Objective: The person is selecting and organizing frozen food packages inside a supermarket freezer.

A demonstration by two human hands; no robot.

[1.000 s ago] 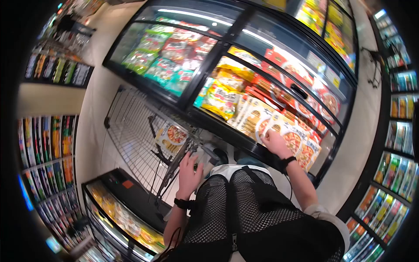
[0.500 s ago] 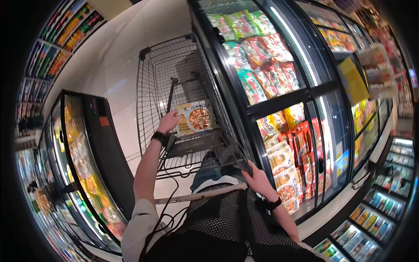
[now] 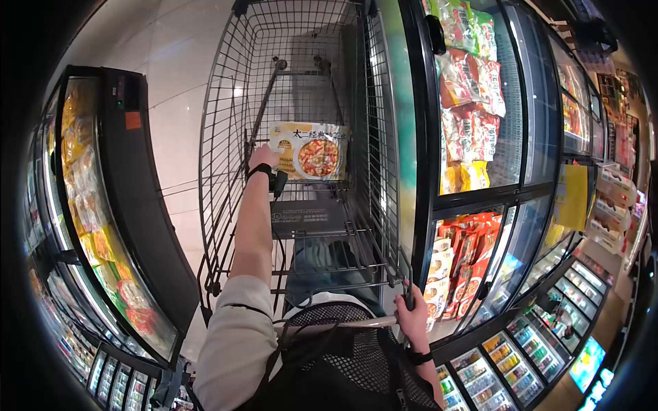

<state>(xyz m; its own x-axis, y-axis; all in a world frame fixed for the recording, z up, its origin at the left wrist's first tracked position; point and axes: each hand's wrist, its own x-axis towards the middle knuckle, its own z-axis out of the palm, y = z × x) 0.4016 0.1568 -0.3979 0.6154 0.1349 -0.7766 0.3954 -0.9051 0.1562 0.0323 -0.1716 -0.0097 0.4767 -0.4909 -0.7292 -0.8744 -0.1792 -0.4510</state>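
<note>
A white and yellow food packet (image 3: pixel 319 154), printed with a bowl of food and dark characters, is inside the wire shopping cart (image 3: pixel 226 89). My left hand (image 3: pixel 265 157) reaches down into the cart and grips the packet's left edge, its fingertips partly hidden. At the cart's near right corner, my right hand (image 3: pixel 413 317) is closed around the end of the cart handle (image 3: pixel 370 321). A dark flap (image 3: pixel 310 218) with faint print lies in the cart, nearer to me than the packet.
Along the right runs a glass-topped freezer (image 3: pixel 428 205) stocked with bagged foods (image 3: pixel 469 82) and red packets (image 3: pixel 473 246), close beside the cart. Another freezer (image 3: pixel 161 226) stands to the left, across a strip of pale tiled floor (image 3: pixel 175 103). A yellow sign (image 3: pixel 571 197) is at the right.
The view has turned, so the cart now points straighter ahead and the freezers have shifted. My left hand stays at the packet's left edge; my right hand remains on the handle.
</note>
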